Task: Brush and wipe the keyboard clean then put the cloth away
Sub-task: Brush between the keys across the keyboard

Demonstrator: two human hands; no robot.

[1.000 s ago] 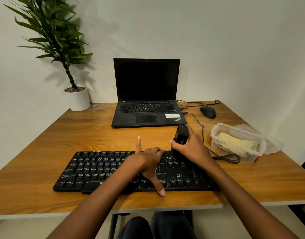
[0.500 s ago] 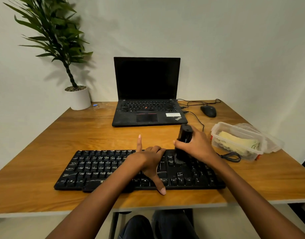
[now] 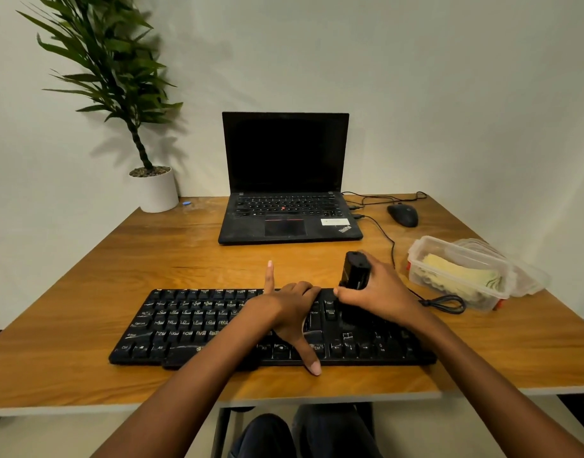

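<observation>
Right hand (image 3: pixel 379 292): clenched around the stubby black brush handle (image 3: pixel 355 271), which stands nearly upright. Its working end is down on the keys and hidden in shadow, so the bristles cannot be made out.

Left hand (image 3: pixel 289 309): grasps nothing. It presses on the long black full-size keyboard (image 3: pixel 198 325), forefinger straight past the far edge, thumb reaching past the near edge, the other fingers tucked.

Keyboard position: directly under both hands, on the wooden table (image 3: pixel 85 292), long axis running left to right. The brush sits just right of the left hand, on the keyboard's right-hand part; most of the length extends to the left of both hands.

Folded yellow cloth (image 3: pixel 456 272): inside the clear plastic tub (image 3: pixel 426 256), near the right hand on its outer side, the nearer hand for it.

Judgement: brushing step; strokes leftward would require the bracing hand to shift.
</observation>
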